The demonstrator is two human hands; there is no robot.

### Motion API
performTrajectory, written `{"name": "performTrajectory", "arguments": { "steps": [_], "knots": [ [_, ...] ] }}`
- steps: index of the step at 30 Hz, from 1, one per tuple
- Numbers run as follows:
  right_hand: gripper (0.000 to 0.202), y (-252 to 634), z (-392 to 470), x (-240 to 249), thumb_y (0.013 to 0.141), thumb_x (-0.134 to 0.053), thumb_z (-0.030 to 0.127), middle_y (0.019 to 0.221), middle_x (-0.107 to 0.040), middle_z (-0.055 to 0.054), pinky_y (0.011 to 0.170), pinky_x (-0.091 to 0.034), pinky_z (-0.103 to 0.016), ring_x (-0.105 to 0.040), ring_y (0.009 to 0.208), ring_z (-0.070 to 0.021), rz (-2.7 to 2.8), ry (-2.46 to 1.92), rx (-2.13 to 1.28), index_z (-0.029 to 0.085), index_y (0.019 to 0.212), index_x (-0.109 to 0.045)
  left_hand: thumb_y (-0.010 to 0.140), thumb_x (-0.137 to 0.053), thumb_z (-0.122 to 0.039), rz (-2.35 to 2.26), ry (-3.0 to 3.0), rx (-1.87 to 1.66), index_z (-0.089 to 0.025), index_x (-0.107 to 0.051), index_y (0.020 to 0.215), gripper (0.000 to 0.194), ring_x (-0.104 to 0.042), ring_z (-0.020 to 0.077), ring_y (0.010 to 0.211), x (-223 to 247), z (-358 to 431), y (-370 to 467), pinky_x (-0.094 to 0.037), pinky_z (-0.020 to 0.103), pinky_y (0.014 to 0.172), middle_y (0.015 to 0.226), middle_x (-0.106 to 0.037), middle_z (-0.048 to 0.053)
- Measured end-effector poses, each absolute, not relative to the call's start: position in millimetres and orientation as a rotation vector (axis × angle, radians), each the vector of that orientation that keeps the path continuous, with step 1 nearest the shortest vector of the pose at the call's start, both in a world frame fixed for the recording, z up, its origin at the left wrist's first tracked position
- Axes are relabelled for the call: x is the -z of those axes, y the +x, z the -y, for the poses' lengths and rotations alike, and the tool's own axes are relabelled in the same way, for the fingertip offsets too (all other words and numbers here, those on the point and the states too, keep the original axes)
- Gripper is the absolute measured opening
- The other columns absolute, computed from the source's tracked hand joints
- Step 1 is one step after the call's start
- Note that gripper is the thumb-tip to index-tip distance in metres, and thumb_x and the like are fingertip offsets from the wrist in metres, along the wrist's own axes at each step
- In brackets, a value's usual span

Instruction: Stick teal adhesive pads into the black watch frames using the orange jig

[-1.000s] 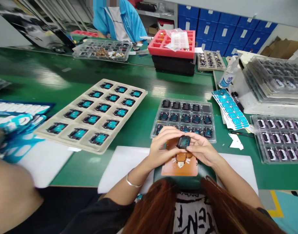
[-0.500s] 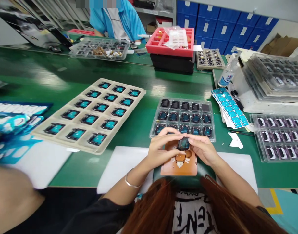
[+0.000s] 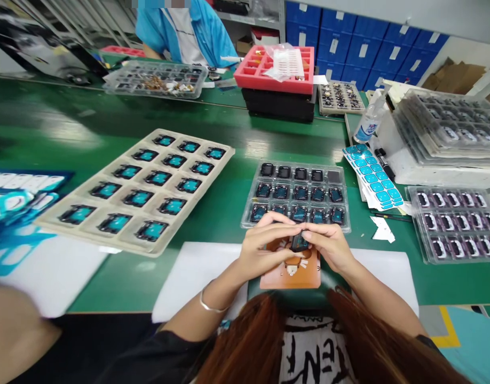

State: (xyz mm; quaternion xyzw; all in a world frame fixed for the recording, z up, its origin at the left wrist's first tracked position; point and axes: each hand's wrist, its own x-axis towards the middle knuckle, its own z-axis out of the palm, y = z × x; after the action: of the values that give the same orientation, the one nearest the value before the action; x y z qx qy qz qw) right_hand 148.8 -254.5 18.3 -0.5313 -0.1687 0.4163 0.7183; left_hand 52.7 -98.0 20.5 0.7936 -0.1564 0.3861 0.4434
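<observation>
Between my two hands is a small dark smartwatch-like case (image 3: 299, 241) with a bluish face. My left hand (image 3: 265, 242) grips it from the left, thumb below and fingers along the top. Thumb and fingertips of my right hand (image 3: 327, 242) close on its right side and upper edge. Under the hands lies an orange mat (image 3: 289, 277) with a cartoon print. Just beyond them, a clear plastic tray (image 3: 248, 205) carries rows of similar dark cases; one top-right pocket shows a flat grey square.
A cream tray (image 3: 165, 242) of cases with blue-covered faces lies to the left. On the right are blue sticker sheets (image 3: 375, 176), a bottle (image 3: 367, 125), a tray of white-and-purple parts (image 3: 455, 224) and stacked trays (image 3: 437, 138). Across the bench, a person (image 3: 184, 32) sits near a red divided box (image 3: 249, 80).
The case has tilted a little in my fingers, and my right thumb now lies further over its face. The whole view has shifted slightly.
</observation>
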Motion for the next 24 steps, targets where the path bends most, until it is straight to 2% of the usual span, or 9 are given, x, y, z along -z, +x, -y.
{"name": "performTrajectory", "arguments": {
  "steps": [5,9,12,14,18,19,21,23,24],
  "knots": [
    [0.031,151.3,255.9,-21.2,0.063,-0.088,0.044,0.071,-0.074,0.000,0.049,-0.041,-0.021,-0.051,0.051,-0.0078,0.393,-1.236,-0.948,0.023,0.085,-0.082,0.073,-0.084,-0.030,0.411,2.004,-0.850,-0.023,-0.070,0.117,0.047,-0.065,0.0205,0.092,-21.0,92.3,53.2,-0.057,0.036,0.078,0.095,-0.076,0.010],
    [0.031,157.6,260.2,-30.1,0.065,-0.086,0.047,0.069,-0.072,-0.003,0.054,-0.046,-0.023,-0.056,0.055,-0.0098,0.444,-1.208,-1.069,0.017,0.071,-0.079,0.083,-0.075,-0.039,0.398,1.894,-0.612,-0.024,-0.063,0.130,0.051,-0.066,0.0209,0.096,-17.1,81.7,55.2,-0.057,0.034,0.081,0.102,-0.072,0.012],
    [0.028,160.0,260.8,-34.3,0.068,-0.085,0.043,0.068,-0.072,-0.003,0.057,-0.048,-0.023,-0.059,0.056,-0.0096,0.443,-1.156,-1.143,0.017,0.077,-0.078,0.095,-0.060,-0.037,0.407,1.778,-0.445,-0.026,-0.047,0.145,0.053,-0.066,0.0221,0.109,-13.3,78.0,56.4,-0.055,0.036,0.091,0.115,-0.070,0.014],
    [0.029,159.3,259.4,-34.0,0.066,-0.086,0.039,0.067,-0.072,-0.001,0.057,-0.048,-0.021,-0.060,0.056,-0.0094,0.407,-1.146,-1.117,0.018,0.084,-0.077,0.098,-0.055,-0.034,0.407,1.721,-0.438,-0.028,-0.041,0.148,0.052,-0.065,0.0215,0.115,-11.0,79.4,57.4,-0.054,0.036,0.095,0.120,-0.069,0.013],
    [0.035,155.9,257.1,-32.1,0.063,-0.088,0.038,0.068,-0.073,0.000,0.059,-0.053,-0.023,-0.066,0.059,-0.0120,0.380,-1.184,-0.952,0.020,0.090,-0.076,0.098,-0.054,-0.034,0.385,1.851,-0.683,-0.026,-0.052,0.138,0.041,-0.058,0.0230,0.122,-7.6,84.4,61.1,-0.050,0.043,0.101,0.129,-0.065,0.014],
    [0.036,155.3,257.3,-32.3,0.062,-0.088,0.038,0.069,-0.073,0.000,0.061,-0.054,-0.025,-0.066,0.060,-0.0126,0.392,-1.202,-0.919,0.020,0.090,-0.075,0.095,-0.058,-0.038,0.400,1.910,-0.741,-0.025,-0.052,0.138,0.045,-0.058,0.0245,0.122,-7.2,85.0,62.3,-0.049,0.046,0.102,0.130,-0.064,0.015],
    [0.036,154.3,258.5,-33.6,0.064,-0.088,0.039,0.072,-0.074,0.000,0.063,-0.057,-0.028,-0.067,0.060,-0.0134,0.440,-1.232,-0.888,0.020,0.091,-0.074,0.085,-0.071,-0.047,0.458,1.988,-0.845,-0.025,-0.046,0.144,0.068,-0.059,0.0268,0.118,-7.0,85.0,64.4,-0.049,0.049,0.100,0.130,-0.064,0.017],
    [0.035,153.6,260.5,-34.9,0.067,-0.085,0.041,0.075,-0.075,0.000,0.065,-0.058,-0.030,-0.068,0.061,-0.0140,0.512,-1.250,-0.883,0.021,0.093,-0.073,0.075,-0.081,-0.047,0.527,2.009,-0.939,-0.026,-0.040,0.148,0.086,-0.063,0.0263,0.111,-7.8,84.2,66.0,-0.051,0.047,0.095,0.124,-0.067,0.016],
    [0.034,153.5,261.6,-35.1,0.069,-0.084,0.042,0.076,-0.075,-0.001,0.066,-0.058,-0.030,-0.068,0.062,-0.0141,0.551,-1.255,-0.879,0.021,0.095,-0.073,0.073,-0.083,-0.044,0.550,2.008,-0.969,-0.027,-0.040,0.147,0.087,-0.064,0.0254,0.107,-8.5,83.7,66.4,-0.052,0.046,0.093,0.121,-0.069,0.015]
  ]
}}
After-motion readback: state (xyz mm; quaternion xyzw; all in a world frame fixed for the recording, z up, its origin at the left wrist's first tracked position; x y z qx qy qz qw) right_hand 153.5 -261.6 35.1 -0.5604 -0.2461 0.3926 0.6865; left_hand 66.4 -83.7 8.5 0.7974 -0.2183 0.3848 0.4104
